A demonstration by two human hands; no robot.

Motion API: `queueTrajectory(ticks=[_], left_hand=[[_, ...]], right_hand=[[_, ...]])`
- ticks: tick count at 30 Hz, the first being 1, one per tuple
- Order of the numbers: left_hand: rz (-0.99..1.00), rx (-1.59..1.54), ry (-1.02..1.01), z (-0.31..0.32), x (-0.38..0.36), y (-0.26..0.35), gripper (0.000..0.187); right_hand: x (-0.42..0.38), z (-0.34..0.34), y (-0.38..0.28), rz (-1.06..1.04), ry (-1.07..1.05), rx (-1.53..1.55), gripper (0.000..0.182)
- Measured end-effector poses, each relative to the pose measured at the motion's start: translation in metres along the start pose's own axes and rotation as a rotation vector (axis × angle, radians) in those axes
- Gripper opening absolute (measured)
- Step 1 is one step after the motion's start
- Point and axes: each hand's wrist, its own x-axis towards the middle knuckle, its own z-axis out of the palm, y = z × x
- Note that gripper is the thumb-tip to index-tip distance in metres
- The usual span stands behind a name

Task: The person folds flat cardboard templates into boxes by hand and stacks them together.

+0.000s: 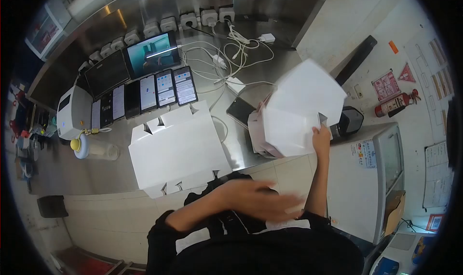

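My right hand (pixel 321 141) grips the edge of a white cardboard box (pixel 294 125) near a cut-out slot, at the right end of the metal counter. The box is partly folded, with one large panel (pixel 308 89) standing up. My left hand (pixel 258 200) is in front of my body, blurred, its fingers stretched out and holding nothing. Left of the box, a flat white cardboard sheet (pixel 178 149) with notched slots lies at the counter's front edge, partly overhanging it. A dark phone (pixel 241 112) lies beside the box.
Several phones (pixel 165 88) stand in a row before a lit tablet (pixel 153 55). White cables and chargers (pixel 236 85) tangle behind. A white label printer (pixel 74 112) and a bottle with a yellow cap (pixel 96 148) sit at left. A white freezer (pixel 354 183) stands at right.
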Motion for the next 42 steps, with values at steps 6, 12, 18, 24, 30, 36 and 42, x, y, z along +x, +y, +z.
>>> queueTrajectory(ticks=[6, 12, 18, 24, 30, 36, 42], left_hand=[[-0.600, -0.431, -0.470, 0.109, -0.010, -0.036, 0.062], [-0.897, -0.675, -0.912, 0.151, -0.082, -0.041, 0.055], [-0.929, -0.885, -0.853, 0.149, -0.093, -0.046, 0.055], [-0.990, -1.004, -0.770, 0.155, -0.106, -0.042, 0.062], [-1.263, -1.745, 0.317, 0.169, -0.120, -0.028, 0.053], [-1.917, -1.720, 0.900, 0.112, -0.129, 0.007, 0.043], [-2.138, -1.192, 0.837, 0.034, -0.166, 0.019, 0.039]], right_hand=[[-0.005, 0.000, -0.025, 0.156, 0.147, -0.426, 0.030], [0.007, 0.025, 0.027, 0.353, 0.112, -0.097, 0.068], [0.004, 0.032, 0.021, 0.355, 0.152, -0.055, 0.066], [-0.035, 0.007, -0.064, -0.087, 0.902, 0.117, 0.040], [-0.065, 0.029, -0.217, -0.694, 0.140, 0.574, 0.035], [-0.037, 0.160, -0.299, -0.779, -0.506, 0.070, 0.044], [-0.062, 0.225, -0.287, -0.911, -0.335, -0.111, 0.057]])
